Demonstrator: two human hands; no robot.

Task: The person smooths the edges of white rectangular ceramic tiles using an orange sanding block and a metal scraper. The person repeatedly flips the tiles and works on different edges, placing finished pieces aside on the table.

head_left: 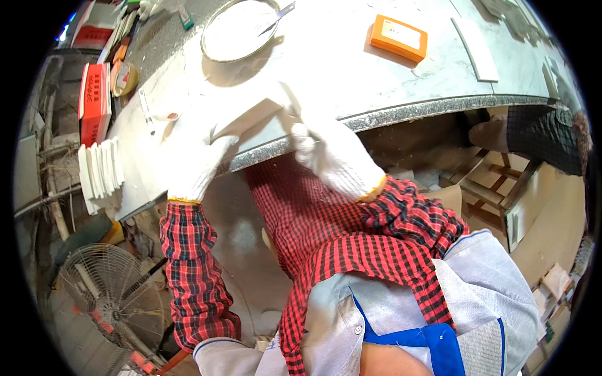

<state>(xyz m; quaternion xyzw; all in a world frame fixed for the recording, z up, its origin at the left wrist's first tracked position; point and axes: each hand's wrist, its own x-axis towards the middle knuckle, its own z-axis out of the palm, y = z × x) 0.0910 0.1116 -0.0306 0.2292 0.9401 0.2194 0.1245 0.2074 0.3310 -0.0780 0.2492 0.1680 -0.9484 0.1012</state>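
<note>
Both gloved hands pressed a pale flat strip (251, 122) at the table (389, 81) edge, left hand (191, 163) at eight o'clock, right hand (335, 156) at four, grips closed on it.

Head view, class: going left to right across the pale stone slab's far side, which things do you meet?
Red rectangular box → roll of tan tape → round metal-rimmed bowl of white paste → orange rectangular block with a white top → flat white rectangular strip.
</note>
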